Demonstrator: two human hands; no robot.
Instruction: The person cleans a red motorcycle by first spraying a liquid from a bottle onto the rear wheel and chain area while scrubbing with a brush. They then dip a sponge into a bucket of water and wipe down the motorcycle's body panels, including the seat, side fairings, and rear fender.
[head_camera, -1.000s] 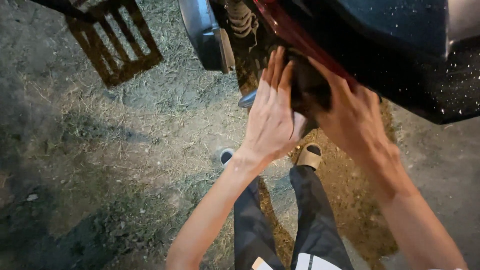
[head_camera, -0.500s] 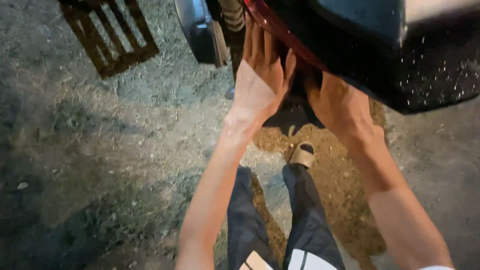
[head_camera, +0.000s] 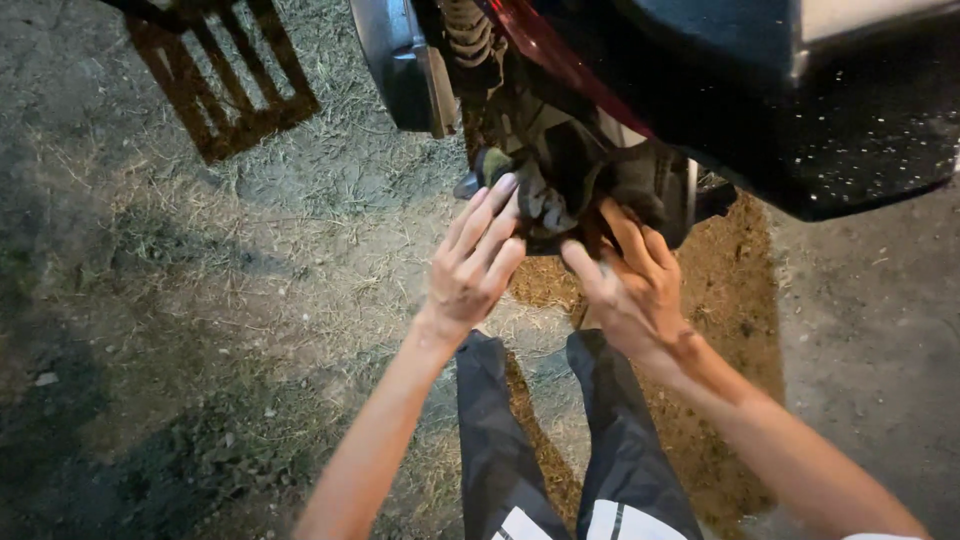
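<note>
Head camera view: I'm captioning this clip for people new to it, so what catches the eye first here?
Two bare hands meet at the centre: the left hand and right hand both grip a dark crumpled cloth under a glossy black vehicle body with a red edge. Upper left, a rusty slatted metal grate lies on the dry, grassy dirt ground.

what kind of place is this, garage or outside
Most likely outdoors, on a rough roadside or yard rather than a garage. Bare dirt ground strewn with dry grass lies under a parked motorbike, and the light falls in hard patches.
</note>
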